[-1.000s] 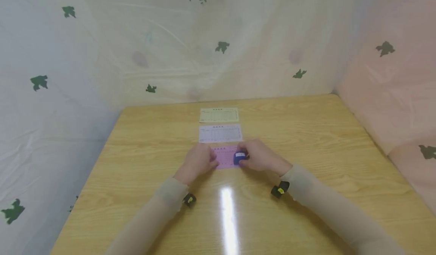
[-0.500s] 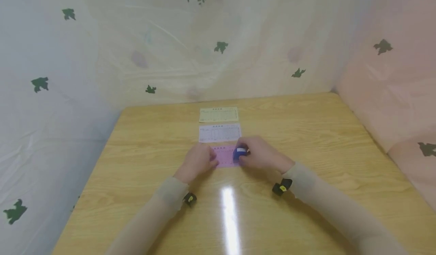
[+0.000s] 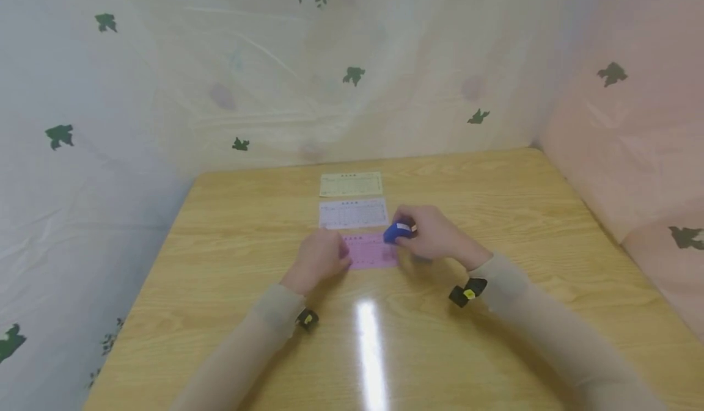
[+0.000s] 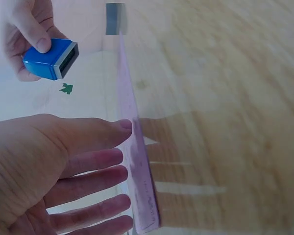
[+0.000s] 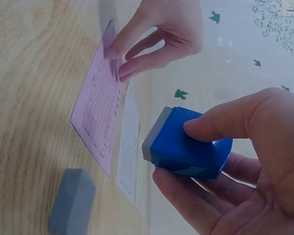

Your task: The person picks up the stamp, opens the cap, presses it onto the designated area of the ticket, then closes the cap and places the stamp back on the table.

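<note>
My right hand (image 3: pixel 431 234) grips a blue stamp (image 5: pixel 188 142) between thumb and fingers. The stamp is raised off the table and tilted, and its dark stamping face shows in the left wrist view. Just below it lies a pink printed slip (image 3: pixel 370 252). With the fingertips of my left hand (image 3: pixel 321 255) I touch the slip's left part; those fingers are fairly straight and spread in the left wrist view. A grey stamp cap (image 5: pixel 73 201) stands on the table beside the slip, mostly hidden under my right hand in the head view.
Behind the pink slip lie a white slip (image 3: pixel 353 214) and a pale yellow slip (image 3: pixel 351 184), in a column on the wooden table (image 3: pixel 247 215). A patterned curtain (image 3: pixel 286 93) borders the table at the back and sides.
My right hand has lifted the stamp off the right part of the pink slip and moved it slightly up and right, tilting it. My left hand stays on the slip.
</note>
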Demonstrator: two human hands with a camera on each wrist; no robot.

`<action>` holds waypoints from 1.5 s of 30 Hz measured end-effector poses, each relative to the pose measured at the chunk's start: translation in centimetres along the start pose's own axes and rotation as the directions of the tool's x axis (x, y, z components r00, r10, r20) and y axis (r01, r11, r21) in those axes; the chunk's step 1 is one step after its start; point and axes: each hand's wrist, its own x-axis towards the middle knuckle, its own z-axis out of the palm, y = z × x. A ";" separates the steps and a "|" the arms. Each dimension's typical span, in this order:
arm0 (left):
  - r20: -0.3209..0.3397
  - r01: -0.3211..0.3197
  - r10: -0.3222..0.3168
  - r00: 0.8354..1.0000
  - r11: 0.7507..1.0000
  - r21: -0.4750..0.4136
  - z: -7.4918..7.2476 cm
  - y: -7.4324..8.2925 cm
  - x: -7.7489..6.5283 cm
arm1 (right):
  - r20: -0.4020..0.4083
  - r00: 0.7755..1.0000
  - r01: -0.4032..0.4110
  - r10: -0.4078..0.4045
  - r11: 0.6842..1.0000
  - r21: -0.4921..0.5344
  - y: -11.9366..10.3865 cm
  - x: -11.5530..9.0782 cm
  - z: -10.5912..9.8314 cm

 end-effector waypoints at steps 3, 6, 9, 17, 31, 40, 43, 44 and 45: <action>-0.018 -0.011 0.012 1.000 1.000 0.012 -0.2 0.3 0.1 | -0.011 1.000 -0.023 0.023 1.000 0.008 0.3 -0.2 -0.5; -0.027 -0.041 0.041 0.999 0.999 -0.011 -0.5 1.1 0.3 | -0.032 0.998 -0.044 0.045 0.999 0.019 0.5 -0.6 -1.2; -0.015 -0.070 0.070 0.997 0.997 -0.045 -0.7 2.4 0.7 | -0.062 0.997 -0.047 0.050 0.998 0.048 0.5 -1.2 -2.1; 0.024 -0.162 0.166 0.986 0.979 -0.127 0.2 6.0 2.5 | -0.172 0.982 -0.051 0.078 0.987 0.152 0.2 -3.8 -4.9; 0.063 -0.310 0.312 0.948 0.950 -0.030 2.9 11.6 5.1 | -0.219 0.972 -0.048 0.085 0.985 0.168 0.7 -6.7 -6.8; 0.055 -0.186 0.202 0.978 0.959 -0.215 3.7 11.4 4.9 | -0.223 0.970 -0.054 0.095 0.982 0.183 1.1 -7.3 -6.8; 0.046 -0.118 0.153 0.987 0.894 -0.433 3.1 11.0 4.8 | -0.225 0.969 -0.055 0.098 0.980 0.191 1.2 -7.4 -6.8; 0.037 -0.104 0.141 0.989 0.861 -0.498 2.8 10.9 4.8 | -0.226 0.969 -0.056 0.099 0.980 0.191 1.2 -7.5 -6.8; 0.028 -0.090 0.127 0.991 0.824 -0.560 2.4 10.9 4.8 | -0.229 0.969 -0.054 0.098 0.980 0.191 1.2 -7.5 -6.8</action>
